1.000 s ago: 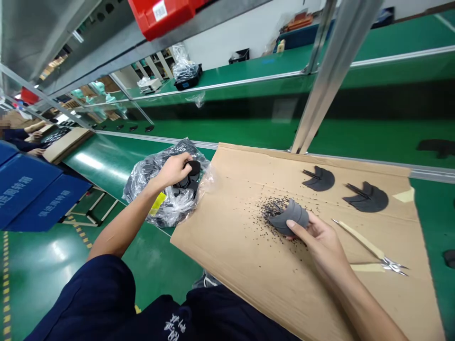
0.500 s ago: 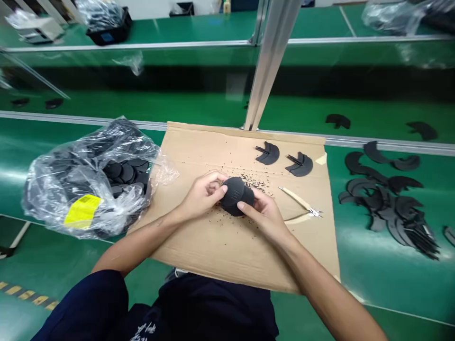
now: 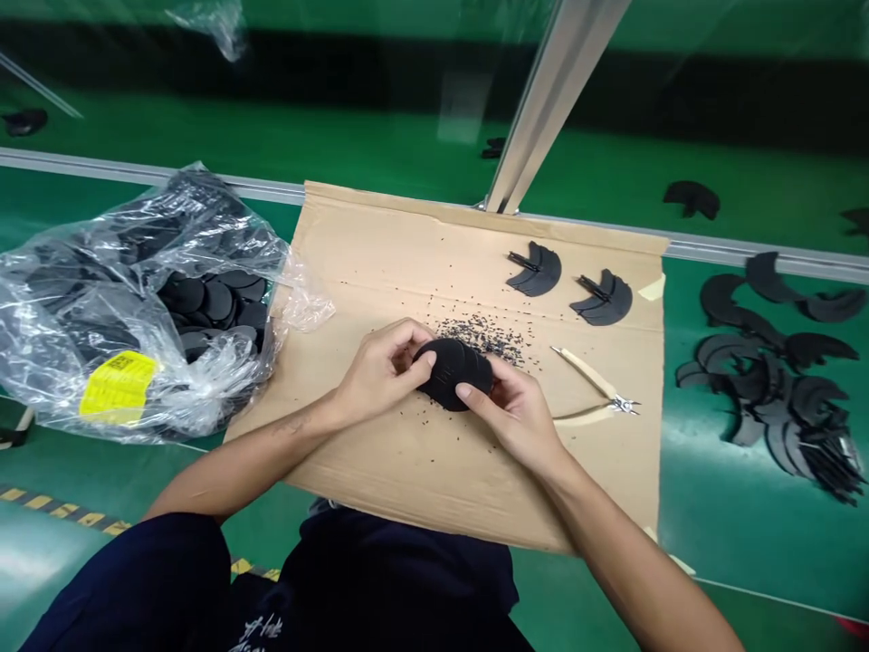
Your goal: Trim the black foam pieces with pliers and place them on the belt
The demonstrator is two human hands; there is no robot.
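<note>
Both my hands meet over the middle of a brown cardboard sheet. My left hand and my right hand are closed together on a small stack of round black rubber discs, fingers pinching its edges from either side. Tiny black crumbs lie scattered on the cardboard just behind the stack. A clear plastic bag with a yellow label, full of more black discs, lies to the left of my left hand.
Flush cutters with pale handles lie on the cardboard right of my right hand. Two small piles of black half-discs sit at the cardboard's far edge. A heap of black half-moon pieces covers the green bench at right. A metal post rises behind.
My left hand left the plastic bag with a disc and joined my right hand over the cardboard; both now hold the stack together. The view has tilted down and closer.
</note>
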